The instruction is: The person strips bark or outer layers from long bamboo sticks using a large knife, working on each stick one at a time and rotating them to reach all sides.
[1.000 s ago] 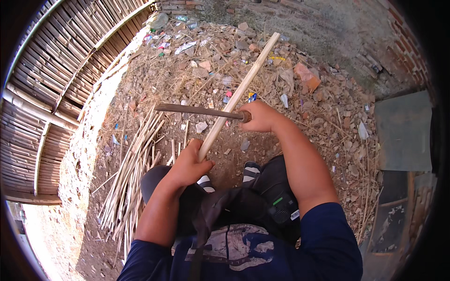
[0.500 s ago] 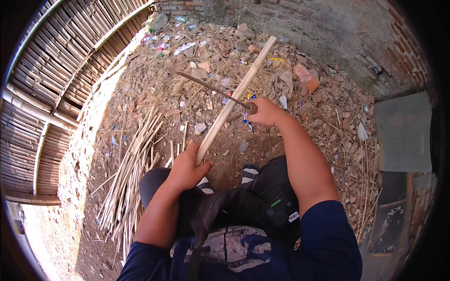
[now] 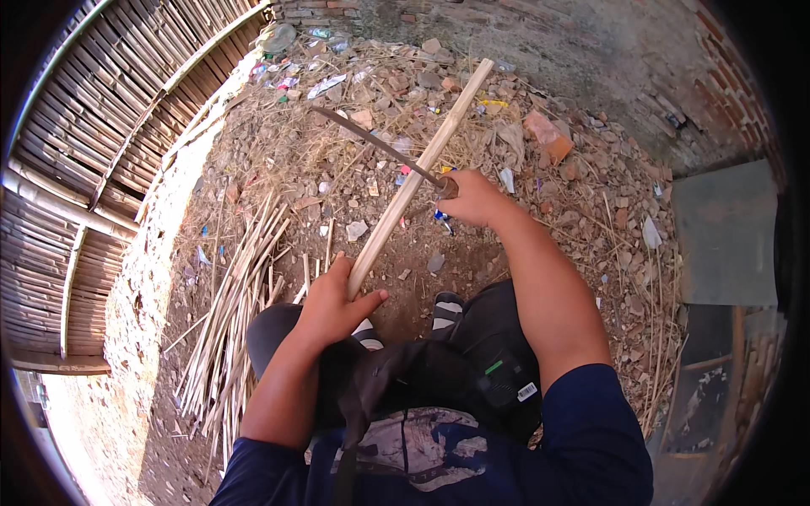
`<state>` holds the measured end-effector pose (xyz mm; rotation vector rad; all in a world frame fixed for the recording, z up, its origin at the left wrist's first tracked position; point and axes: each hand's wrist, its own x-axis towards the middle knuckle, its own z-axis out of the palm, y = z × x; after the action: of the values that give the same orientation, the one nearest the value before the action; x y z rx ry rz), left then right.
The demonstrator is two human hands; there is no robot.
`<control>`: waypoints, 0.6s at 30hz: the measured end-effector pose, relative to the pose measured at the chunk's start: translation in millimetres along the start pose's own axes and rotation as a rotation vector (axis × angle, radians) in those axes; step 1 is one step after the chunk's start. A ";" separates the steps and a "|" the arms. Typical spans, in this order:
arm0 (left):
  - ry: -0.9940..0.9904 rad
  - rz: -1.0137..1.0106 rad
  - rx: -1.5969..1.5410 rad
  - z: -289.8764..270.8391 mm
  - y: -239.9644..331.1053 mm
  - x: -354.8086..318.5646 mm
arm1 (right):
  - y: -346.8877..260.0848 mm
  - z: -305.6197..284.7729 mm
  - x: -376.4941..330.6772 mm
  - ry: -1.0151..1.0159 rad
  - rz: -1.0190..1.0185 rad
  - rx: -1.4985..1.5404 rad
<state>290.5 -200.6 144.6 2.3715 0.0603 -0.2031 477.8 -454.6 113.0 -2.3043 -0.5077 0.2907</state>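
My left hand [image 3: 333, 302] is closed round the near end of a long, pale bamboo strip [image 3: 419, 173], which slants up and away to the right. In my right hand [image 3: 474, 198] is the wooden handle of a machete [image 3: 364, 135] with a long, narrow, dark blade. The blade points up to the left and crosses the strip near its middle. Whether its edge touches the strip I cannot tell. Beside my left knee lies a pile of thin bamboo sticks [image 3: 232, 316] on the ground.
Broken bricks, straw and litter cover the ground ahead, including an orange brick piece [image 3: 548, 135]. A brick wall [image 3: 591, 59] rises at the back and right. At the left stands a bamboo-slat fence [image 3: 101, 118]. A grey panel [image 3: 727, 236] stands at the right.
The machete and my right hand have shifted slightly left and up. The bamboo strip's far end has moved a little left, still in my left hand.
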 end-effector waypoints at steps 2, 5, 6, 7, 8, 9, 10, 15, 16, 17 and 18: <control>0.004 0.009 -0.021 0.4 -0.7 0.2 | -21.2 9.4 -3.6 -0.064 -0.122 -0.040; -0.042 -0.046 -0.066 0.0 -2.0 -0.9 | -20.5 11.3 -0.8 -0.130 -0.082 -0.041; -0.063 -0.060 -0.078 -2.7 -0.2 1.4 | -17.3 4.5 2.7 -0.131 -0.033 -0.034; -0.056 -0.019 -0.092 -1.9 -1.6 2.8 | 4.6 4.1 5.8 -0.067 -0.002 0.098; -0.037 0.008 -0.111 1.3 -6.9 1.3 | 2.2 2.0 5.8 -0.061 0.002 0.071; -0.018 0.036 -0.130 2.1 -9.7 0.3 | -1.3 0.7 4.2 -0.055 0.006 0.044; -0.024 0.015 -0.159 -0.1 -10.5 0.6 | -4.7 0.5 2.7 -0.048 0.011 0.017; -0.060 -0.028 -0.268 -1.5 -9.7 -0.2 | -20.3 8.4 -7.9 -0.125 -0.185 -0.054; -0.067 -0.042 -0.260 0.2 -12.4 -0.2 | -7.2 7.4 -2.5 -0.124 -0.115 -0.028; -0.081 -0.042 -0.251 3.0 -12.6 2.4 | 13.3 3.6 1.9 -0.110 -0.037 -0.006; -0.077 -0.045 -0.238 1.6 -12.5 5.0 | 14.3 -0.6 6.9 -0.099 0.022 0.018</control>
<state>293.9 -192.8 134.1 2.1248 0.0957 -0.2928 488.1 -461.1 102.8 -2.2877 -0.5268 0.4200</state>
